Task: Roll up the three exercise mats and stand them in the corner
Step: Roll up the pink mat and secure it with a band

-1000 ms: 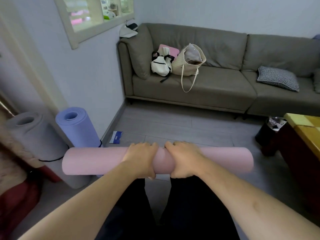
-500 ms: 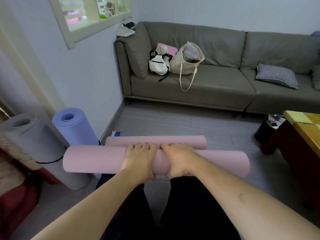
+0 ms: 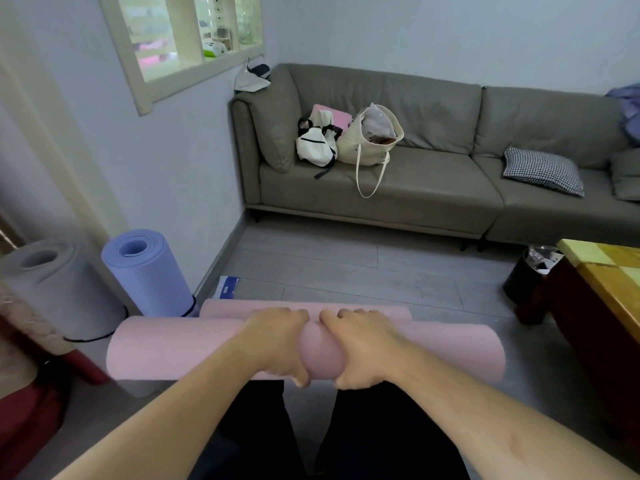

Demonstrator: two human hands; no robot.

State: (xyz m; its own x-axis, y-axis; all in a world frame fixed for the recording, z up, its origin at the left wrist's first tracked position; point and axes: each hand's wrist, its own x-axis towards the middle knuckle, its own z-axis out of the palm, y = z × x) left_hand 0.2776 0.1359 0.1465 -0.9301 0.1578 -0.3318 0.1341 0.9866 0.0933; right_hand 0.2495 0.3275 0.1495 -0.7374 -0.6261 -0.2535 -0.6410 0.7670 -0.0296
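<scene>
Fingers (image 3: 291, 312) of both hands curl over the top of the pink mat roll (image 3: 180, 348), thumbs underneath, so both are clamped on it. Left hand (image 3: 277, 341) and right hand (image 3: 360, 344) sit side by side at mid-length, knuckles nearly touching, backs of the hands up. Forearms run in from the lower frame corners and converge on the roll, wrists about straight.

Roll is horizontal, held across the person's front above the dark-trousered legs. A pink strip (image 3: 381, 313) shows just behind it; looks like a loose tail of the same mat, but I can't tell whether it hangs free or lies on the floor (image 3: 346, 265).

Judgement: third mat is rolled or nearly so; two are done. Lavender roll (image 3: 149, 271) and grey roll (image 3: 52, 285) stand upright against the wall at the floor's left edge, each with a dark band near its base.

To do this step well:
- take the tail in tight before moving, or the roll may loosen
- keep both ends flush so it stands flat
- tip it vertical with one hand low
- set it just beside the lavender roll, leaning into the wall

Risk: no band seen on the pink one, so it may spring open once released.

Grey sofa (image 3: 433, 188) with bags sits along the far wall, well apart.
</scene>
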